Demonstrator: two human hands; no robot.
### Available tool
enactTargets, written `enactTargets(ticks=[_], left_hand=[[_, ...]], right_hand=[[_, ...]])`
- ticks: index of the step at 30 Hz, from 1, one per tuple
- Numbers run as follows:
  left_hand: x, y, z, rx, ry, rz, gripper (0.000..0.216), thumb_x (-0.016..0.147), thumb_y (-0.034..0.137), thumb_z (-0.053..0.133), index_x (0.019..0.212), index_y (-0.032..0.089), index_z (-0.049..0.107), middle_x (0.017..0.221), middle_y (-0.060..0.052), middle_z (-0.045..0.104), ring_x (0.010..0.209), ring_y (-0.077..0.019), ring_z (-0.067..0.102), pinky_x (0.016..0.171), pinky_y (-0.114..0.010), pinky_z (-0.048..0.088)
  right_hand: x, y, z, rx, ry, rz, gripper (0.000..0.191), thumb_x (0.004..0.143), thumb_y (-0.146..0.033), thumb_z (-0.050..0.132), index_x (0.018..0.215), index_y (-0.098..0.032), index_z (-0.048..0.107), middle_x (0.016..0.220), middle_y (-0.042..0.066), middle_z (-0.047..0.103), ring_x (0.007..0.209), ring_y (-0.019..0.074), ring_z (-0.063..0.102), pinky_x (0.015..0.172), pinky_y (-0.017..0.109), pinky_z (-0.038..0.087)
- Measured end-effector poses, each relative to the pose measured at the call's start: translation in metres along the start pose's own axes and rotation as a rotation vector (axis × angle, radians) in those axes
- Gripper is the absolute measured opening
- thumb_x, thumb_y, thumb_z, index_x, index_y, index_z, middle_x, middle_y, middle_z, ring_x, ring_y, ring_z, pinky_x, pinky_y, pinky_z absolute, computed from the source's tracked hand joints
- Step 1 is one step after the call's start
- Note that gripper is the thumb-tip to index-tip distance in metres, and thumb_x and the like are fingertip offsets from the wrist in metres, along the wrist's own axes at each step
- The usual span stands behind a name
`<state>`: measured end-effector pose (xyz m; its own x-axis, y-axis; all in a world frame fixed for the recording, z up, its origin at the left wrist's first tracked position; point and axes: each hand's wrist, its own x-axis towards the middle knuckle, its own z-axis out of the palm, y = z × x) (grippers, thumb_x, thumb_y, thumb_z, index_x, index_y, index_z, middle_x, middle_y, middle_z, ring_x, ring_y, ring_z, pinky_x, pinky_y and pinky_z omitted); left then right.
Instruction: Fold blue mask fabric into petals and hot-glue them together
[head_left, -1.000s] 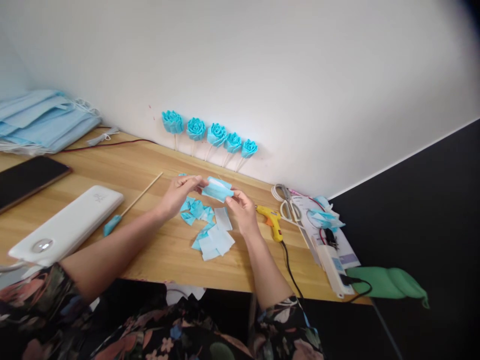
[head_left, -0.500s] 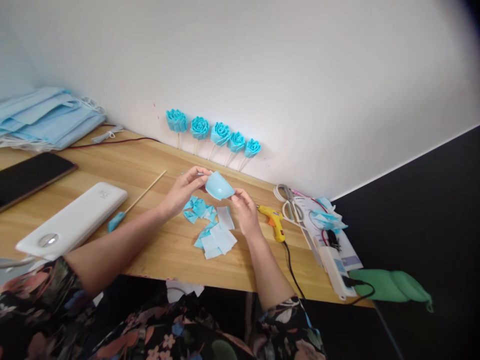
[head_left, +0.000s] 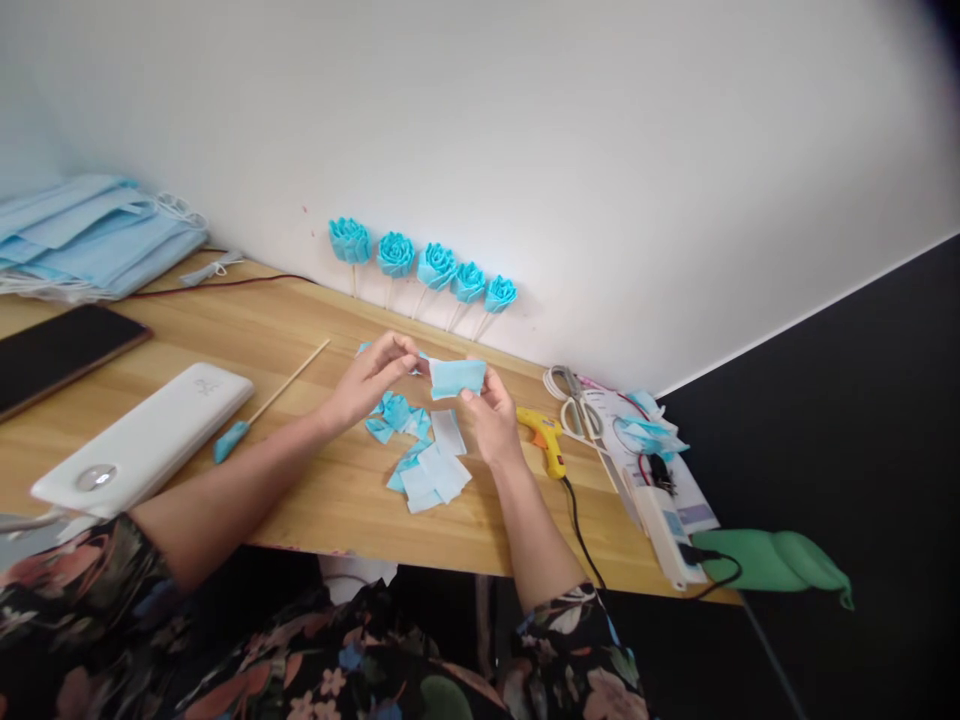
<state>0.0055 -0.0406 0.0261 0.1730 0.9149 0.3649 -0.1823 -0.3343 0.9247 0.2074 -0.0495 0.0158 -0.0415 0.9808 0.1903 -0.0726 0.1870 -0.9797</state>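
My left hand [head_left: 371,378] and my right hand [head_left: 491,415] pinch the two ends of a small light-blue fabric piece [head_left: 457,377], holding it stretched flat above the wooden table [head_left: 300,500]. Right under my hands lies a loose heap of cut blue and white fabric pieces [head_left: 420,455]. A wooden stick with a blue fabric tip [head_left: 262,405] rests to the left of my left hand. A yellow glue gun [head_left: 546,440] lies just right of my right hand.
Several blue fabric roses on sticks [head_left: 420,268] lean against the white wall. A white power bank [head_left: 146,440], a dark phone [head_left: 60,350] and stacked blue face masks [head_left: 90,235] are at left. Scissors [head_left: 574,400], a power strip [head_left: 664,525] and scraps sit at right.
The blue piece, curved like a cup half a second ago, is now pulled flat between both hands. The hands stay in about the same spot.
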Motion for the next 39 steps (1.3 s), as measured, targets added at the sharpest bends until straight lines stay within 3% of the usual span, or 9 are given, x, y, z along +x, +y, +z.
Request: enactTargets(ticks=[7,14,19,21,23,27,32,36,39], left_hand=[[0.004,0.0,-0.002,-0.078,-0.011,-0.077,0.049,0.082,0.028,0.065,0.126,0.017,0.047,0.094,-0.007,0.073,0.095,-0.0212,0.068,0.09,-0.038,0.046],[0.005,0.002,-0.005,-0.059,0.09,-0.1,0.034,0.081,0.032,0.063,0.111,0.017,0.059,0.08,-0.004,0.069,0.084,-0.0202,0.066,0.086,-0.036,0.047],[0.006,-0.001,-0.006,-0.048,0.174,-0.092,0.026,0.081,0.034,0.06,0.101,0.017,0.062,0.073,0.0,0.065,0.077,-0.0166,0.063,0.082,-0.032,0.048],[0.007,-0.002,-0.007,-0.026,0.18,-0.091,0.025,0.08,0.032,0.06,0.1,0.017,0.063,0.072,0.0,0.064,0.075,-0.0157,0.062,0.079,-0.03,0.048],[0.008,-0.004,-0.008,0.023,0.169,-0.1,0.026,0.078,0.03,0.06,0.099,0.016,0.063,0.07,0.001,0.064,0.072,-0.0153,0.062,0.075,-0.029,0.047],[0.01,-0.015,-0.01,0.26,0.076,-0.144,0.023,0.076,0.031,0.061,0.094,0.017,0.068,0.076,-0.002,0.069,0.071,-0.0168,0.062,0.066,-0.027,0.045],[0.011,-0.027,-0.011,0.607,-0.049,-0.02,0.013,0.069,0.028,0.068,0.079,0.023,0.074,0.078,-0.004,0.071,0.077,-0.021,0.061,0.073,-0.03,0.043],[0.009,-0.018,-0.009,0.544,-0.083,-0.017,0.022,0.079,0.04,0.063,0.076,0.022,0.073,0.08,-0.005,0.072,0.078,-0.0218,0.062,0.075,-0.03,0.044],[0.007,-0.006,-0.007,0.435,-0.142,-0.087,0.039,0.089,0.051,0.051,0.091,0.02,0.074,0.095,-0.006,0.074,0.089,-0.0244,0.065,0.08,-0.031,0.046]], right_hand=[[-0.002,-0.002,0.001,0.055,-0.04,0.003,0.032,0.071,-0.034,0.074,0.099,-0.022,0.067,0.097,0.002,0.072,0.093,0.0196,0.065,0.092,0.036,0.05],[-0.003,-0.011,-0.005,0.186,-0.059,0.008,0.016,0.07,-0.034,0.066,0.082,-0.023,0.064,0.079,0.001,0.068,0.074,0.0193,0.061,0.083,0.041,0.053],[-0.004,-0.01,-0.025,-0.074,-0.326,0.029,0.022,0.076,-0.042,0.066,0.067,-0.021,0.066,0.064,0.001,0.063,0.064,0.0188,0.058,0.072,0.038,0.05],[-0.003,-0.012,-0.03,-0.135,-0.438,0.063,0.026,0.079,-0.045,0.065,0.074,-0.02,0.07,0.066,0.002,0.064,0.065,0.0183,0.059,0.069,0.035,0.05],[-0.003,-0.016,-0.03,-0.185,-0.531,0.119,0.03,0.08,-0.046,0.066,0.095,-0.02,0.073,0.075,0.001,0.067,0.068,0.0174,0.06,0.066,0.032,0.05],[-0.002,-0.019,-0.024,-0.352,-0.563,0.127,0.06,0.075,-0.036,0.074,0.133,-0.03,0.058,0.091,-0.001,0.069,0.073,0.0151,0.06,0.067,0.029,0.051],[0.001,-0.01,-0.02,-0.442,-0.421,0.034,0.067,0.072,-0.026,0.076,0.135,-0.035,0.056,0.11,0.001,0.068,0.084,0.0162,0.063,0.076,0.032,0.053],[0.002,-0.01,-0.018,-0.443,-0.391,-0.071,0.07,0.072,-0.022,0.075,0.137,-0.037,0.053,0.128,0.002,0.064,0.115,0.0223,0.059,0.094,0.039,0.051],[0.002,-0.015,-0.015,-0.416,-0.369,-0.101,0.072,0.073,-0.022,0.076,0.138,-0.037,0.052,0.134,0.002,0.061,0.125,0.0238,0.054,0.101,0.042,0.047]])
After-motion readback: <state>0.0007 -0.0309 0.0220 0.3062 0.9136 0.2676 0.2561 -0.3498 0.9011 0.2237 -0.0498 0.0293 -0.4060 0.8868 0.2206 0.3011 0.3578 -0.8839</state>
